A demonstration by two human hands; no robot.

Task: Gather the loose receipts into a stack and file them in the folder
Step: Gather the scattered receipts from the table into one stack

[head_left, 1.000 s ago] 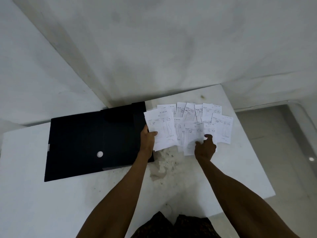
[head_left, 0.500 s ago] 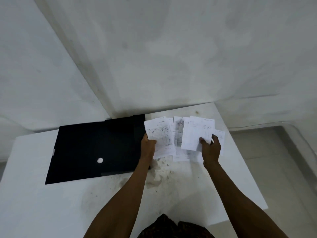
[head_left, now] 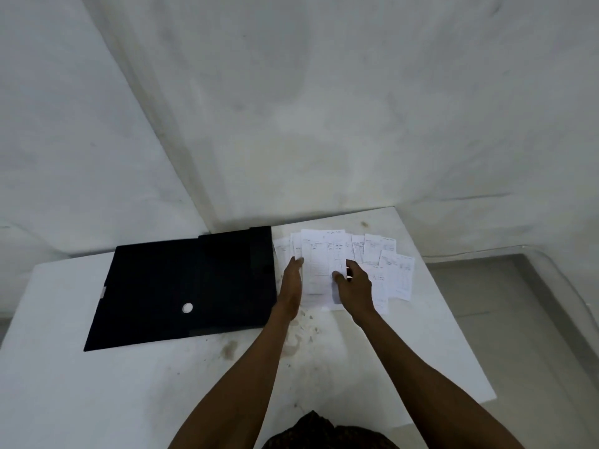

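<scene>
Several white printed receipts [head_left: 319, 254] lie overlapping on the white table [head_left: 129, 384], just right of a shut black folder [head_left: 181, 286] with a white round button. My left hand [head_left: 291, 283] is stretched out flat, its edge against the left side of the tallest pile, between the pile and the folder. My right hand [head_left: 355, 286] rests on the middle of the receipts, thumb and forefinger pinching a sheet edge. More receipts [head_left: 397, 273] fan out loose to the right of that hand.
The table sits in a corner of grey-white walls. Its right edge [head_left: 453, 319] drops to a grey floor [head_left: 518, 319]. Brown stains [head_left: 291, 338] mark the tabletop near my forearms.
Both hands held bundles of receipts up off the table. Now the papers lie down on the table, my left hand has let go and flattened against the pile's side, and my right hand is over them.
</scene>
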